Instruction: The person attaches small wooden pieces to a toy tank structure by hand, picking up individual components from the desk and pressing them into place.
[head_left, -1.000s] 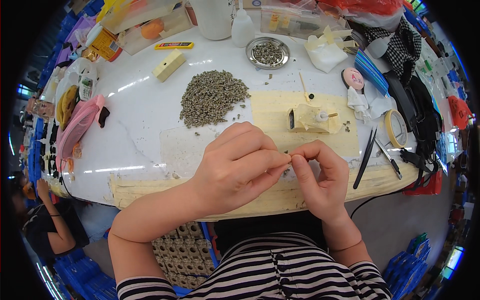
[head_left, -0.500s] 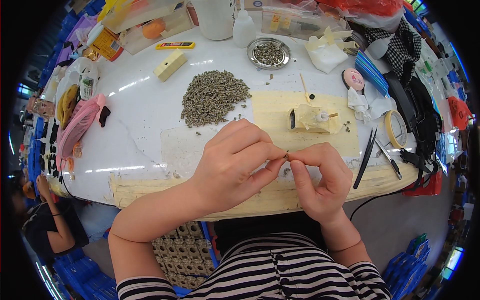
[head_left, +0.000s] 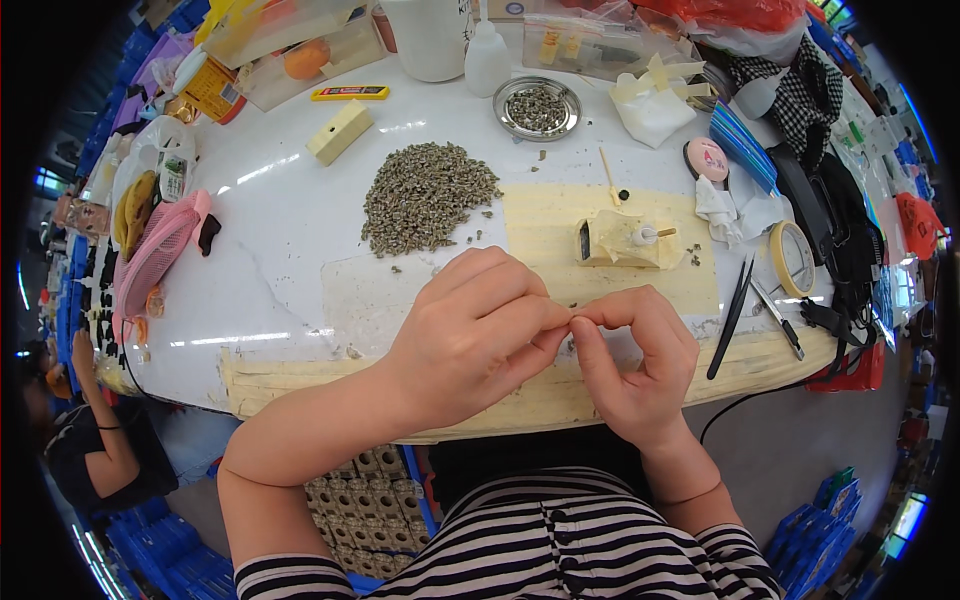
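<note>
Fingertips of our left hand (head_left: 465, 350) and right hand (head_left: 640, 365) meet just in front of us, above the near, tape-covered strip of the bench (head_left: 270, 388). Our left hand is pinched to a point, thumb toward forefinger, with its other fingers bent in; we cannot see every fingertip. Our right hand has its thumb and forefinger pressed nearly together, and its other fingers are folded toward the palm. Between these 2 pinches there seems to be 1 tiny piece (head_left: 573, 309), mostly hidden by skin, so we cannot tell its exact shape or which way it faces.

To handle it well, we think we should steady the piece with 1 hand and make only small turns with the other, pressing lightly so that it does not spring away. Resting our forearms would likely help, and working low over the bench should make a dropped piece easier to find.

Farther out, to the right, black tweezers (head_left: 730, 322) lie beside a slim silver-and-black tool (head_left: 780, 322), touched by neither hand. Past our fingers stands a tape-wrapped block (head_left: 605, 246) with a pale stick poking from its white top. Beyond our left hand, a heap of small metallic pieces (head_left: 425, 200) sits on the white bench top, and similar ones lie in a round metal dish (head_left: 498, 112) behind it.
</note>
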